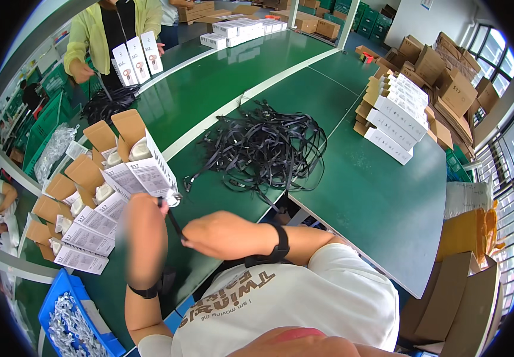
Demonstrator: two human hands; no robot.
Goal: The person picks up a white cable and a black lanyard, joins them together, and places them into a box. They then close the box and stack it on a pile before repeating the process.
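Observation:
Between my hands runs a short length of black strap (175,225). My right hand (212,233) pinches its lower end, fingers closed. My left hand (150,208), partly blurred, is closed at the upper end, beside a small shiny white-silver piece (174,197) whose kind I cannot make out. Just beyond the left hand stand rows of open white cartons (144,175) with raised brown flaps and white items inside. A tangled heap of black straps (266,149) lies on the green table (358,196), farther off and to the right of my hands.
At lower left a blue bin (99,324) holds many small clear-and-silver pieces. Stacked white cartons (397,119) sit at the right. Across the table a person in a yellow jacket (84,35) reaches toward another black strap pile (108,104) beside three upright white boxes (138,59).

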